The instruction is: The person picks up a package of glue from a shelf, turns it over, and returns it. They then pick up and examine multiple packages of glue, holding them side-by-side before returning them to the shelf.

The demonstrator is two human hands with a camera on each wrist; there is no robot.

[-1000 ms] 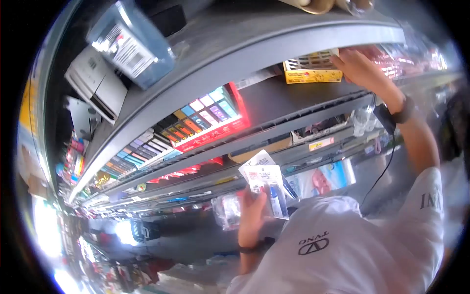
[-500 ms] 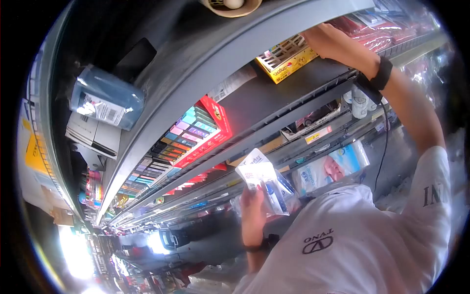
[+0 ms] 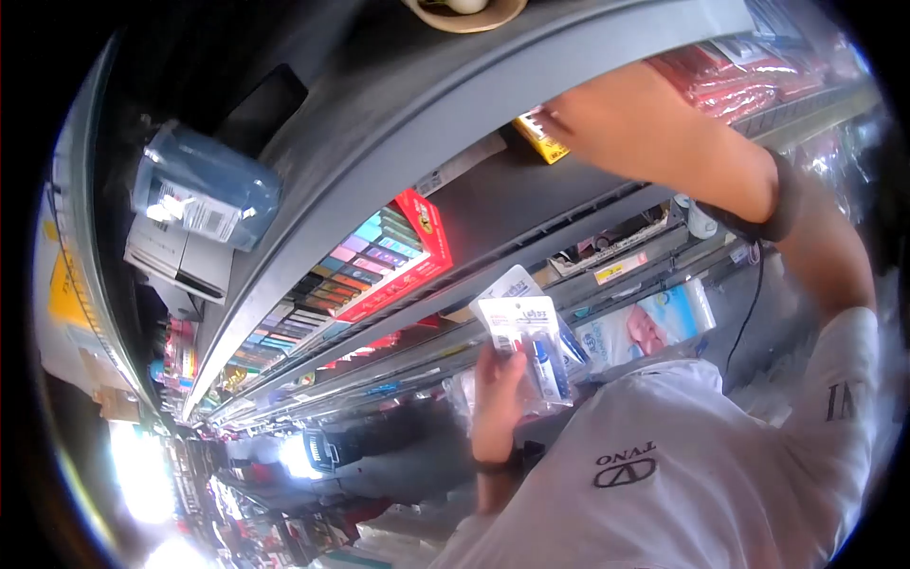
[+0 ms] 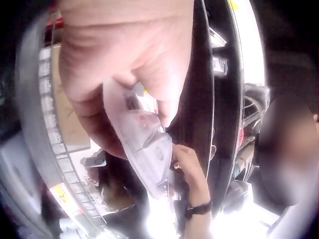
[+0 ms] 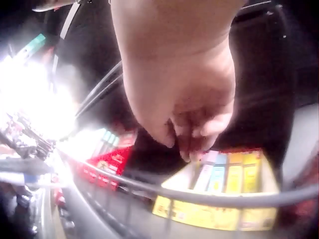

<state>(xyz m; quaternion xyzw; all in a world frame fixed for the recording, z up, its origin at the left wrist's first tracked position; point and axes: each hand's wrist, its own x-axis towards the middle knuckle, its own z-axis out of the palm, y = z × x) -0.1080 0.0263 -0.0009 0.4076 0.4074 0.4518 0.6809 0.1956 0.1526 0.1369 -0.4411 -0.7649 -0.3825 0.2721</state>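
Note:
My left hand (image 3: 498,408) grips several carded blister packs (image 3: 531,332) in front of the shirt, thumb over the front card. Blue and red slim items show under the clear plastic. Seen from the left wrist, a clear blister pack (image 4: 149,144) stands edge-on between thumb and fingers. My right hand (image 5: 184,99) reaches under the upper shelf, over a yellow box (image 5: 214,214) of upright slim coloured packs (image 5: 234,172). Its bent fingertips are right at the packs near one corner; I cannot tell whether they pinch one. In the head view this hand (image 3: 635,133) covers most of the box.
A red display box (image 3: 398,275) of slim coloured packs stands farther along the same shelf. The upper shelf's grey lip (image 3: 398,133) runs above it; a blue plastic container (image 3: 209,190) sits on top. Red plastic-wrapped goods (image 3: 730,81) lie beyond the right hand. A wire rail (image 5: 224,199) edges the shelf.
The right hand has shifted from the yellow box's end to over it, now hiding most of it. The left hand still holds the blister packs, tilted slightly differently. The head view has turned.

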